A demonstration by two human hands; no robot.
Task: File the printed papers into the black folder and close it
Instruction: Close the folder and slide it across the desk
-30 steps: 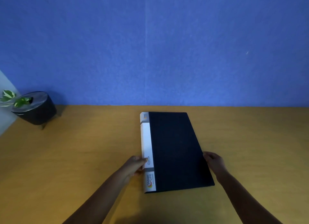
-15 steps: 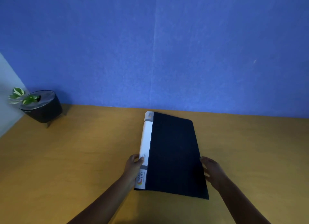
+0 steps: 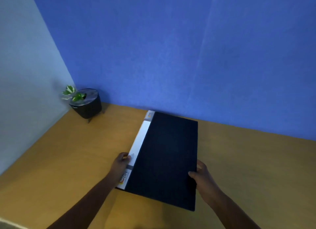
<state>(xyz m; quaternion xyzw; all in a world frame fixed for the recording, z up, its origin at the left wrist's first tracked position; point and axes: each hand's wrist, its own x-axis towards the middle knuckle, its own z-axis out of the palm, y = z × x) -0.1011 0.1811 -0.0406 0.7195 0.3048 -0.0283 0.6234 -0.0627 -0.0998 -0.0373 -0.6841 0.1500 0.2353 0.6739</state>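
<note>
While closed, black folder hides any papers | left hand grips spine | right hand pinches cover edge, fingertips hidden.

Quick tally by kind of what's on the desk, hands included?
Black folder, shut: 1
Potted plant in a dark pot: 1
Hands: 2, left hand on the spine side, right hand at the open edge
Loose printed papers in view: 0
Total: 4

The right hand, earlier resting open beside the black folder, now grips its edge, thumb on the cover.
</note>
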